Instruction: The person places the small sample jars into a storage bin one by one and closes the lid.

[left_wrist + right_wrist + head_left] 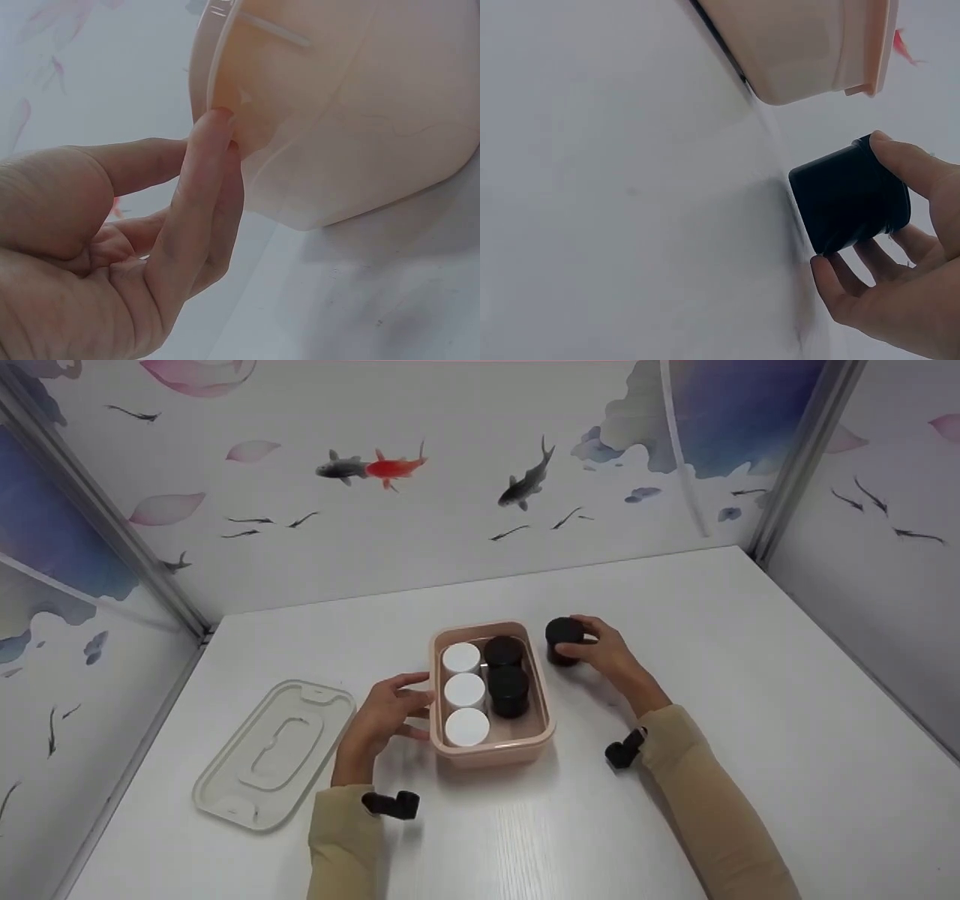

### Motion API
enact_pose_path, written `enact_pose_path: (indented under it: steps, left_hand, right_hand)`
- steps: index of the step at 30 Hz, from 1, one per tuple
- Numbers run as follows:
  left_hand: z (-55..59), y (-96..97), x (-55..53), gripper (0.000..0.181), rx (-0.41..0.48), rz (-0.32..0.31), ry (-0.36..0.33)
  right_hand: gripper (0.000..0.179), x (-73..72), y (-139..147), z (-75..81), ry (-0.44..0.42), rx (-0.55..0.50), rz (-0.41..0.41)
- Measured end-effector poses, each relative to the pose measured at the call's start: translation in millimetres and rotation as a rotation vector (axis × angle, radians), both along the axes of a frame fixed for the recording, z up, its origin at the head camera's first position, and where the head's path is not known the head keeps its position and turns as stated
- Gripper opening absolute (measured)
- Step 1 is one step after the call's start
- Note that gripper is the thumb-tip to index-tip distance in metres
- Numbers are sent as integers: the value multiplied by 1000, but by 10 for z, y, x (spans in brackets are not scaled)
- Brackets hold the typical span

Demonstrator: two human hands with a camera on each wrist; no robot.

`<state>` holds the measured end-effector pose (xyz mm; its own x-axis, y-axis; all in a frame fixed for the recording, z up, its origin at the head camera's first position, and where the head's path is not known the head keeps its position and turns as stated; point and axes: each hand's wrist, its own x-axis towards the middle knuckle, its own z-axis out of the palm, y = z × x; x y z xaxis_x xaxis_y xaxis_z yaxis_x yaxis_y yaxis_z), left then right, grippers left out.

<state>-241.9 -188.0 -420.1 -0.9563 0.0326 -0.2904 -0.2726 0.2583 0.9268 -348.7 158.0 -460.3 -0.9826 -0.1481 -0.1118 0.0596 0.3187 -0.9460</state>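
Note:
A pink plastic bin (495,756) stands on the table, with several white-topped jars (465,691) down its left side and two black jars (508,690) on the right. My left hand (386,709) is at the bin's left side, fingertips against the wall just under the rim, as the left wrist view also shows (214,172). To the right of the bin, my right hand (606,651) grips another black jar (564,639) between thumb and fingers. That jar (847,199) appears upright in the head view, close at the tabletop.
A translucent pale lid (281,754) lies flat on the table, left of my left hand. Panels printed with fish and petals (450,532) enclose the white table (495,840) at the back and both sides. Black wrist cameras (394,805) sit on both sleeves.

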Motion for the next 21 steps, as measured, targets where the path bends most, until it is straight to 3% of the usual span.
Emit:
enact_pose_path:
  steps: [6, 21]
  left_hand:
    - [11, -7, 7, 48, 3, 5, 1]
    - [22, -1, 15, 48, 0, 6, -3]
  right_hand:
    - [83, 24, -28, 119, -7, -51, -1]
    - [76, 191, -130, 436, 117, -67, 15]
